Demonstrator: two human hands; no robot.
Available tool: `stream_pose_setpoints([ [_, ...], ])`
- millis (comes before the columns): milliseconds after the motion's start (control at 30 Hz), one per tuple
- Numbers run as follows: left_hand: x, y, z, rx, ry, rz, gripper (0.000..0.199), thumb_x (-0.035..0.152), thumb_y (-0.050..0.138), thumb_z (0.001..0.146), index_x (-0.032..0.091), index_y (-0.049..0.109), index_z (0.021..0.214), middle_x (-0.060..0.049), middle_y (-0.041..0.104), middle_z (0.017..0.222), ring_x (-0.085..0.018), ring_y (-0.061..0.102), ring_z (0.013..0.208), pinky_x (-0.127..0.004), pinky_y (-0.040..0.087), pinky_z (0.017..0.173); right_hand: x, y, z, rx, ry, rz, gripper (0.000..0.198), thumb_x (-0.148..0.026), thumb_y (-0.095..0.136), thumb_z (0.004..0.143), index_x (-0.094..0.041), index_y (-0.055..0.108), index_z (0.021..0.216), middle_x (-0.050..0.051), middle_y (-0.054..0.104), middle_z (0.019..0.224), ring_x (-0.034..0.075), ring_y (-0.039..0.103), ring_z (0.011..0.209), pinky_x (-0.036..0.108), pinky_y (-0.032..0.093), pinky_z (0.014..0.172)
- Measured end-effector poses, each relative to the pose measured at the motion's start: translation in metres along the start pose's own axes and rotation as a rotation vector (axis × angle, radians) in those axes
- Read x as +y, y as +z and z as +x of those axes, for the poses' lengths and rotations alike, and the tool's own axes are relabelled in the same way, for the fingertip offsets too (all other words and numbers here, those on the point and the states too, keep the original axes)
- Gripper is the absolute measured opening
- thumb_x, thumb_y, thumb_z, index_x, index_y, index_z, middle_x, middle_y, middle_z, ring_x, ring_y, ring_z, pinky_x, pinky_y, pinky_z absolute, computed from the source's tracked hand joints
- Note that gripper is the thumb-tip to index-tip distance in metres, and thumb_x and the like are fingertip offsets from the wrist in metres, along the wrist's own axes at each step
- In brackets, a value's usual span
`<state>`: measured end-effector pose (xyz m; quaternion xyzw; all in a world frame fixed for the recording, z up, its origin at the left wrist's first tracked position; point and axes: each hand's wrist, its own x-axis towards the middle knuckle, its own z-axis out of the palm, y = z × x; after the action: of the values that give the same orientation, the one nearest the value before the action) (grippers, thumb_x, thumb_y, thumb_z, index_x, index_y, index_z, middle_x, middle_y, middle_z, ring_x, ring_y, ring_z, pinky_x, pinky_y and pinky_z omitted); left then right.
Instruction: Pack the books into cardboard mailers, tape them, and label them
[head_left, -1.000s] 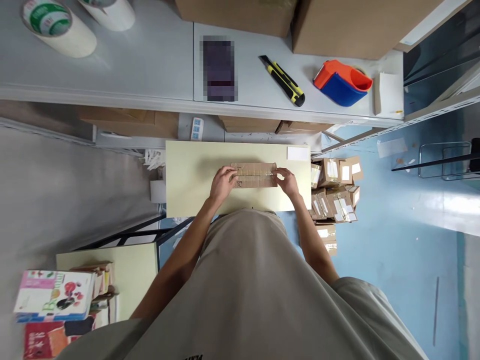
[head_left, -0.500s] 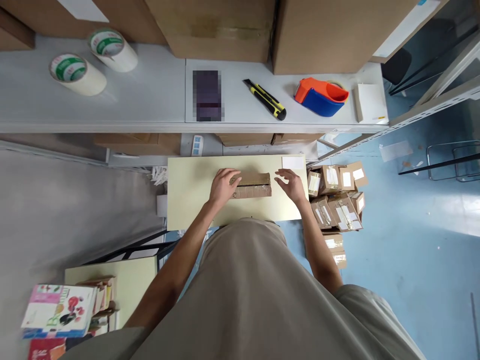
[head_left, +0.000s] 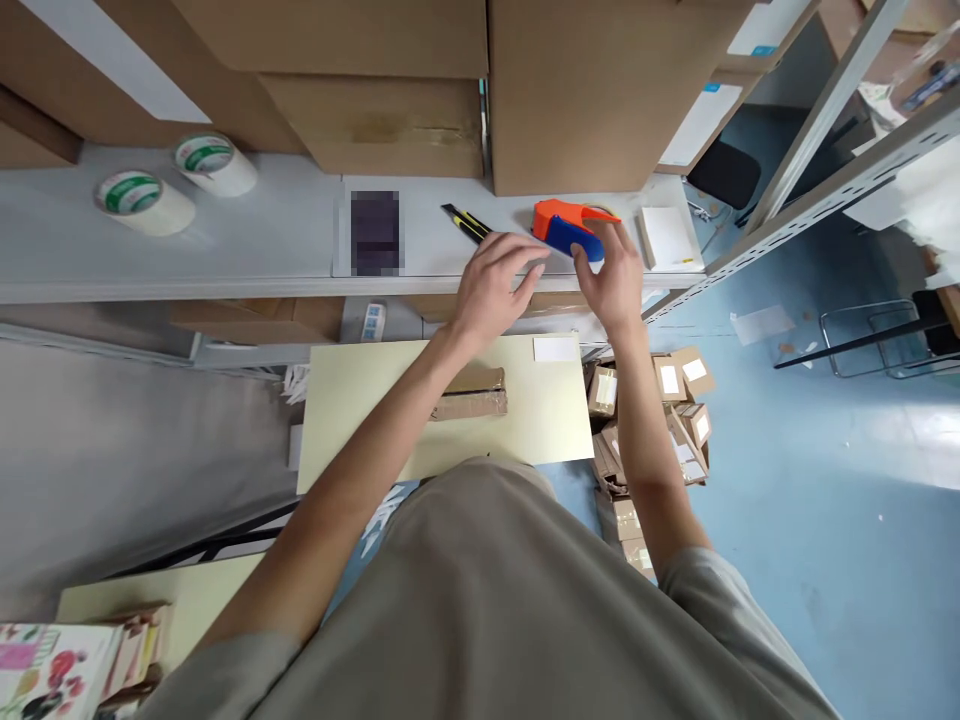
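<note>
My right hand is at the orange and blue tape dispenser on the shelf. Its thumb lies over the blue side and its fingers over the right end, spread apart; whether they press on it I cannot tell. My left hand is in the air before the shelf edge, fingers stretched and holding nothing. It partly covers a black and yellow utility knife. Below, a small taped cardboard box lies on the pale yellow table, its left end hidden by my left forearm.
Two tape rolls stand at the shelf's left, with large cartons along its back. A white pad lies right of the dispenser. Several small boxes are piled on the floor right of the table. A metal post rises at the right.
Both hands have left the small box and moved up to the shelf, the right one to the tape dispenser. The box stays on the table. The view has tilted up and shifted right.
</note>
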<state>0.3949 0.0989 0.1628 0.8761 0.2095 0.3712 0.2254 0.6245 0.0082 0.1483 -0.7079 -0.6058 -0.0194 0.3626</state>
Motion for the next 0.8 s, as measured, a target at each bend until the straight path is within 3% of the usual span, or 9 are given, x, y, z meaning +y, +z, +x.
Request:
stream_pose_setpoints([
  [100,0.019,0.002,0.020,0.023,0.041,0.018,0.029,0.041,0.059,0.120,0.027,0.081,0.133,-0.009,0.079,0.136,-0.030,0.069,0.136,-0.053,0.053,0.126,0.017,0.004,0.021,-0.039,-0.013,-0.120,0.043,-0.047,0.047,0.122,-0.024,0.060,0.156,0.020,0.068,0.154,0.038,0.065,0.146,0.064,0.055,0.122],
  [233,0.032,0.006,0.023,0.011,0.055,0.038,0.029,0.047,0.066,0.117,0.028,0.081,0.133,-0.009,0.078,0.136,-0.031,0.068,0.137,-0.054,0.054,0.124,0.033,0.025,0.032,-0.131,0.036,-0.272,0.042,-0.037,0.044,0.121,-0.015,0.057,0.154,0.025,0.069,0.148,0.040,0.064,0.143,0.066,0.051,0.121],
  [500,0.028,0.006,-0.025,0.001,-0.067,0.016,0.027,0.039,0.067,0.115,0.025,0.083,0.131,-0.010,0.081,0.130,-0.030,0.070,0.131,-0.052,0.056,0.122,0.034,0.055,0.025,-0.147,0.126,-0.405,0.038,-0.026,0.041,0.118,-0.008,0.056,0.148,0.026,0.072,0.138,0.039,0.064,0.139,0.070,0.042,0.127],
  [633,0.025,0.008,-0.064,0.001,-0.189,-0.068,0.026,0.033,0.064,0.113,0.024,0.083,0.129,-0.010,0.083,0.128,-0.029,0.074,0.127,-0.048,0.059,0.117,0.020,0.051,-0.001,-0.078,0.155,-0.303,0.039,-0.032,0.039,0.119,-0.013,0.057,0.149,0.025,0.073,0.135,0.039,0.066,0.135,0.069,0.044,0.125],
  [800,0.031,0.013,-0.119,0.039,-0.377,-0.269,0.024,0.035,0.064,0.112,0.023,0.078,0.126,-0.011,0.084,0.128,-0.024,0.080,0.117,-0.042,0.065,0.110,-0.031,0.045,-0.083,0.011,0.196,0.099,0.049,-0.059,0.040,0.122,-0.023,0.052,0.153,0.021,0.070,0.137,0.037,0.070,0.128,0.061,0.057,0.112],
])
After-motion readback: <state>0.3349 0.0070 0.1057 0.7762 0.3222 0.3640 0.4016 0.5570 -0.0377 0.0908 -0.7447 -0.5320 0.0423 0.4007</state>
